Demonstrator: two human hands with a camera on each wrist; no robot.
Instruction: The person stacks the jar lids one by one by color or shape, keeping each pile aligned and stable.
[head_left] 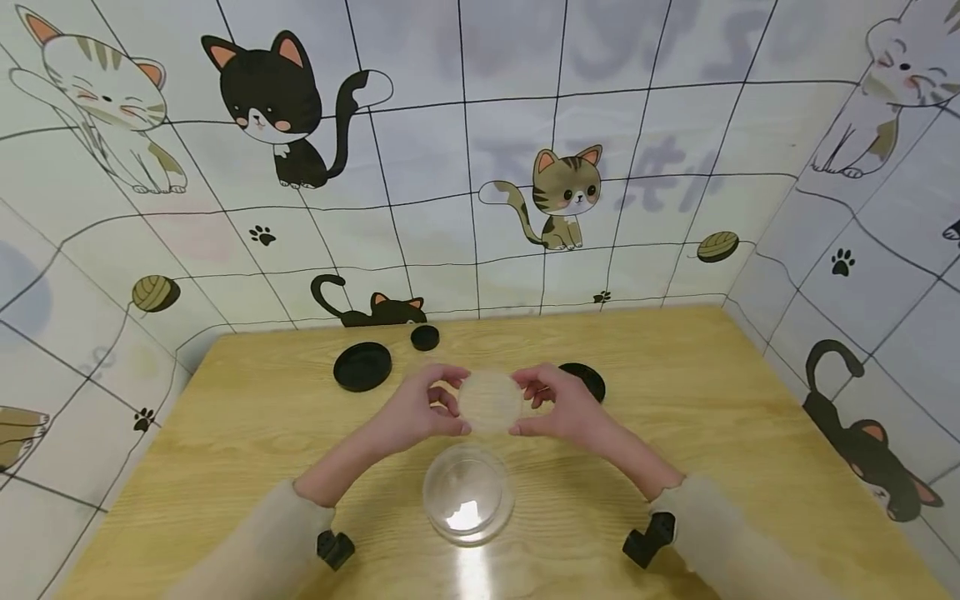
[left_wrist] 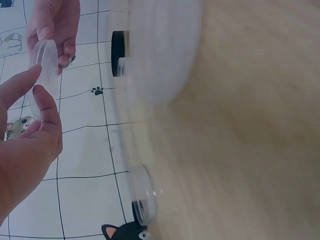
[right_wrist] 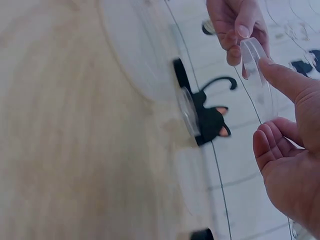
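Between both hands, a clear shallow round lid or dish point(head_left: 490, 403) is held above the table. My left hand point(head_left: 426, 407) pinches its left edge, thumb at the near side and index finger at the far side. On the opposite edge, my right hand point(head_left: 558, 407) grips it the same way. Seen edge-on in the left wrist view, the clear lid or dish point(left_wrist: 49, 70) has a thin raised rim. Just below the hands, a larger clear round container point(head_left: 468, 493) stands on the table, reflecting light.
A large black disc point(head_left: 363, 367) and a small black disc point(head_left: 425, 337) lie at the back left. Another black disc point(head_left: 588, 381) is partly hidden behind the right hand. The wooden table point(head_left: 720, 400) meets a cat-patterned cloth wall point(head_left: 420, 167) at the back.
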